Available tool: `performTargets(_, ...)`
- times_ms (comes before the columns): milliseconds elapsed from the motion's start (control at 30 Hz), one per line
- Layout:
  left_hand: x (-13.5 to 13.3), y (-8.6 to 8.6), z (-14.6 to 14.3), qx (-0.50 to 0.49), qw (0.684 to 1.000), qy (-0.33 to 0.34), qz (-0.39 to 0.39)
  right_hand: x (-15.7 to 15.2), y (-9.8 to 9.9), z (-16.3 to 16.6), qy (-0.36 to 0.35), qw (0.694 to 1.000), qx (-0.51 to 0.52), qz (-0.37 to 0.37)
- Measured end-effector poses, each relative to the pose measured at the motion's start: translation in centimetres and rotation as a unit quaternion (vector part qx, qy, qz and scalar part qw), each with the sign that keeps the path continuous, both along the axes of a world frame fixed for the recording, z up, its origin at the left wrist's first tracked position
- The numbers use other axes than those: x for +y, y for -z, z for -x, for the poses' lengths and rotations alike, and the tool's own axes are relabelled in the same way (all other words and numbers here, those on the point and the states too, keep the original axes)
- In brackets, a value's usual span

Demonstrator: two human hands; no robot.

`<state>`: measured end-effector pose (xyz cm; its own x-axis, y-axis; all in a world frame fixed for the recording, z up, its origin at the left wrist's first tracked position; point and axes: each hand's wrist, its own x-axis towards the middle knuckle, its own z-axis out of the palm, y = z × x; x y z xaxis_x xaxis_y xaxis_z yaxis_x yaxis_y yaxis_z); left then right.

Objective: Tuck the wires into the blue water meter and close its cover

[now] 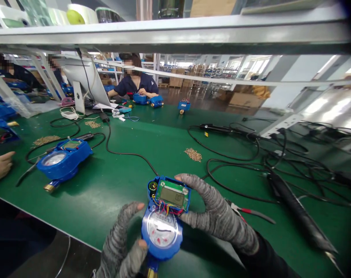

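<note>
Right hand (218,212) gripping blue meter (163,227), left hand (116,237) half-open, contact unclear, brass fitting (152,273) cut off.

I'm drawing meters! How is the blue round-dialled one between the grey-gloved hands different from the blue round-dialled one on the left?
The right hand grips the near meter; no hand touches the left meter. The near meter looks bigger than the left meter. Both have screens and golden ends.

the blue meter (164,220) faces up, its display (172,196) and coloured wires (167,208) exposed.
</note>
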<state>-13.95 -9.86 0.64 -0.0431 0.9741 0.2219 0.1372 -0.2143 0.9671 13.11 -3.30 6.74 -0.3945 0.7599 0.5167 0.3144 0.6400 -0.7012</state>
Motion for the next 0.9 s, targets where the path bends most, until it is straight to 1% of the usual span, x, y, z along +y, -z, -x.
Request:
performTargets(67, 2.1, -1.7, 0.4, 0.021, 0.999, -0.032, -0.024, 0.4, -1.5, 0.0, -0.023, 0.999, -0.027, -0.039)
performTargets(100, 3.4, -2.8, 0.5, 0.027, 0.999, -0.025, -0.036, 0.6, -2.3, 0.0, -0.035, 0.997, -0.034, -0.058)
performTargets(133, 4.6, -4.0, 0.4, 0.026, 0.999, 0.0, -0.039, 0.8, -3.0, 0.1, -0.044, 0.995, -0.04, -0.075)
performTargets(167, 5.9, -5.2, 0.2, 0.017, 0.998, 0.052, -0.029, 1.1, -3.7, 0.2, -0.048, 0.993, -0.048, -0.092)
performTargets(200, 7.0, -6.5, -0.1, -0.003, 0.992, 0.126, -0.007, 1.4, -4.2, 0.3, -0.048, 0.991, -0.056, -0.11)
performTargets(233, 8.0, -7.6, -0.5, -0.03, 0.977, 0.208, 0.025, 1.8, -4.5, 0.4, -0.045, 0.989, -0.061, -0.127)
performTargets(267, 8.9, -8.6, -1.0, -0.059, 0.954, 0.288, 0.056, 2.1, -4.5, 0.5, -0.038, 0.987, -0.064, -0.14)
performTargets(300, 9.7, -9.3, -1.5, -0.088, 0.931, 0.346, 0.08, 2.5, -4.3, 0.5, -0.027, 0.987, -0.063, -0.149)
performTargets(333, 10.3, -9.7, -2.0, -0.114, 0.914, 0.377, 0.098, 2.8, -3.8, 0.5, -0.008, 0.987, -0.056, -0.152)
performTargets(367, 10.8, -9.8, -2.5, -0.138, 0.908, 0.381, 0.106, 3.1, -3.1, 0.4, 0.015, 0.988, -0.042, -0.149)
performTargets(400, 11.2, -9.5, -3.0, -0.162, 0.911, 0.364, 0.11, 3.3, -2.3, 0.3, 0.042, 0.99, -0.021, -0.136)
performTargets(467, 12.0, -8.4, -3.9, -0.214, 0.918, 0.312, 0.12, 3.5, -0.9, 0.3, 0.098, 0.99, 0.036, -0.091)
performTargets(500, 12.3, -7.6, -4.2, -0.242, 0.917, 0.293, 0.126, 3.5, -0.3, 0.5, 0.116, 0.989, 0.058, -0.066)
performTargets(567, 12.8, -6.2, -4.6, -0.287, 0.911, 0.263, 0.138, 3.2, 0.2, 1.0, 0.13, 0.988, 0.077, -0.024)
performTargets(633, 13.0, -5.4, -4.8, -0.304, 0.913, 0.234, 0.141, 2.7, 0.1, 2.0, 0.13, 0.989, 0.073, -0.005)
performTargets(700, 12.9, -5.3, -4.8, -0.29, 0.925, 0.211, 0.123, 2.5, 0.1, 3.0, 0.137, 0.988, 0.076, 0.012)
performTargets(800, 12.3, -6.1, -4.8, -0.262, 0.938, 0.209, 0.085, 2.6, 0.6, 4.4, 0.15, 0.983, 0.094, 0.046)
performTargets(867, 12.0, -6.6, -5.0, -0.265, 0.939, 0.209, 0.074, 2.8, 1.1, 4.8, 0.175, 0.979, 0.097, 0.04)
performTargets(900, 11.8, -6.8, -5.0, -0.27, 0.939, 0.203, 0.068, 3.0, 1.2, 4.8, 0.197, 0.976, 0.093, 0.018)
